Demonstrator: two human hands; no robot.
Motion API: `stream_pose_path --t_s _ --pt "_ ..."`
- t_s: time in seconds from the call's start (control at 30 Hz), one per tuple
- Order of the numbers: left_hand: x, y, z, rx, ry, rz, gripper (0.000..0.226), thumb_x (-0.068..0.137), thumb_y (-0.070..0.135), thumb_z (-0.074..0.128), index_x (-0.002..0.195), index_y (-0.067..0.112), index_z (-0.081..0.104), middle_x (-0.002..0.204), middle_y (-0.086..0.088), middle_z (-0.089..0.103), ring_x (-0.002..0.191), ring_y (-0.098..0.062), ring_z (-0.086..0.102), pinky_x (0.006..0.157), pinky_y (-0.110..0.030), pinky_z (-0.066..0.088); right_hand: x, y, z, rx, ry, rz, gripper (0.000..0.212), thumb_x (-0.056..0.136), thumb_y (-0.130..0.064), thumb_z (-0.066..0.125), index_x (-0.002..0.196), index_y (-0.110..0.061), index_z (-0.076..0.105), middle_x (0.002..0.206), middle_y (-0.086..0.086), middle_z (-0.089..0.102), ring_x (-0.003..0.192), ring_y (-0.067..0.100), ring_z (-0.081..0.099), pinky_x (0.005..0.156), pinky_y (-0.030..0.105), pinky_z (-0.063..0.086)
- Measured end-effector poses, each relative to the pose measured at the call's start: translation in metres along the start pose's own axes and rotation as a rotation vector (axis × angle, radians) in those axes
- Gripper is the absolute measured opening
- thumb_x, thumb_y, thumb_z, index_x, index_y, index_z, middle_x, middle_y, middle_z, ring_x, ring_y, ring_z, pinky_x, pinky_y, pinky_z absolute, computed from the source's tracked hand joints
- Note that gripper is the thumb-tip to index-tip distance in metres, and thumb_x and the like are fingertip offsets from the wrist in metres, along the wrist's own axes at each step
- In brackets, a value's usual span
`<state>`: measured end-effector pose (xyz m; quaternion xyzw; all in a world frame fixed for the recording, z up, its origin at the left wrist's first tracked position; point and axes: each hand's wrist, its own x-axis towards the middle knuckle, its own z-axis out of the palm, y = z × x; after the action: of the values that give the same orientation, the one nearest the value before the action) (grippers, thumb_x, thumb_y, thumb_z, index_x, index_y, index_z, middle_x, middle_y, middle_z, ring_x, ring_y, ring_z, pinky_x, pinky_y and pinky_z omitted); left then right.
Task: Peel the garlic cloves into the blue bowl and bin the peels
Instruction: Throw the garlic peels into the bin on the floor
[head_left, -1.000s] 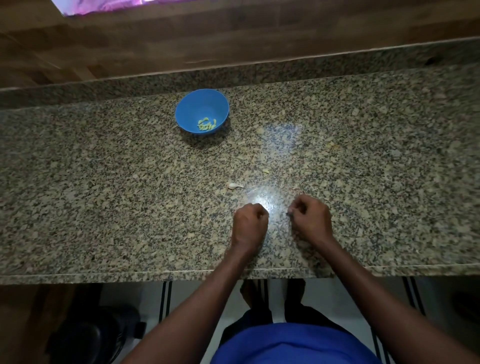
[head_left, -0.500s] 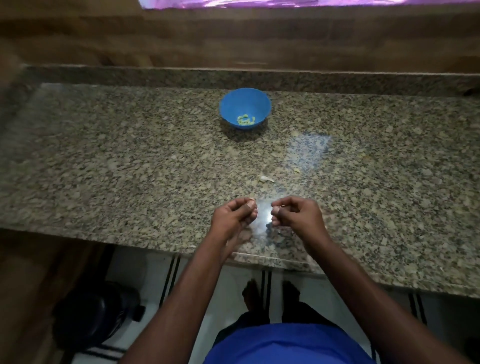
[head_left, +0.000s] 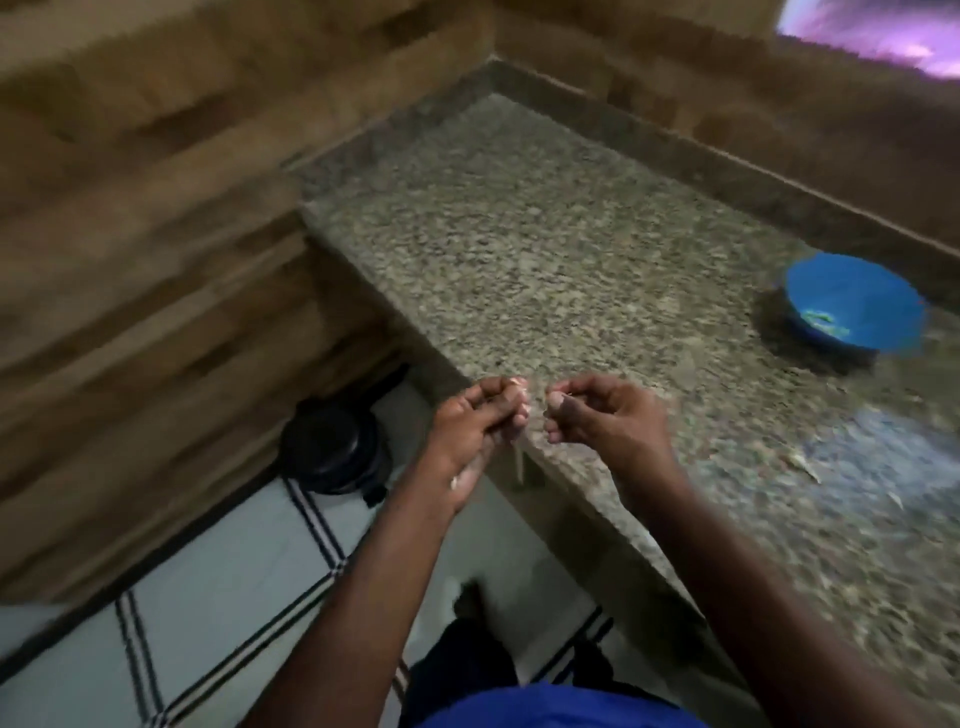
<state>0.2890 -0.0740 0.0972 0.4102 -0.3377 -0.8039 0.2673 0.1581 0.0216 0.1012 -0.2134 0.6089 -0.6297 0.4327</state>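
My left hand (head_left: 480, 418) is curled round pale garlic peels (head_left: 518, 460), and one thin strip hangs below its fingers. Close beside it, my right hand (head_left: 608, 415) pinches a small bit of peel between thumb and fingertips. Both hands hover at the front left corner of the granite counter (head_left: 545, 249). The blue bowl (head_left: 878, 291) stands far right on the counter with peeled cloves (head_left: 826, 318) in it. A black bin (head_left: 332, 447) sits on the floor, left of and below my hands. The view is motion-blurred.
A few loose peel scraps (head_left: 805, 465) lie on the counter at the right. Wooden panelling (head_left: 156, 234) rises left of the counter and behind it. White tiled floor (head_left: 223, 571) with dark lines lies below.
The view has swung left and down, bringing the counter's corner and the black bin into sight. Both hands lifted off the counter and moved left to its edge, still holding peels.
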Motion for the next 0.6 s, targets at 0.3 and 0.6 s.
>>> stream_pose_path --t_s 0.3,0.6 --pt "0.014 0.091 -0.177 -0.102 0.183 0.155 0.015 0.099 -0.004 0.057 0.094 0.004 0.069 0.076 -0.004 0.071 0.067 -0.009 0.065 0.065 -0.016 0.056 0.075 0.036 0.206 -0.144 -0.253 0.016 0.006 0.093 0.005 0.067 0.091 0.001 0.072 0.071 0.017 0.069 0.059 0.021 0.066 0.059 0.029 0.058" --pt "0.066 0.180 -0.394 -0.195 0.324 0.111 0.013 0.098 -0.004 0.058 0.096 0.003 0.069 0.078 -0.006 0.072 0.070 -0.011 0.068 0.067 -0.017 0.057 0.138 0.094 0.413 -0.251 -0.299 0.087 0.009 0.095 0.004 0.064 0.090 0.000 0.070 0.072 0.016 0.068 0.058 0.017 0.067 0.058 0.027 0.058"
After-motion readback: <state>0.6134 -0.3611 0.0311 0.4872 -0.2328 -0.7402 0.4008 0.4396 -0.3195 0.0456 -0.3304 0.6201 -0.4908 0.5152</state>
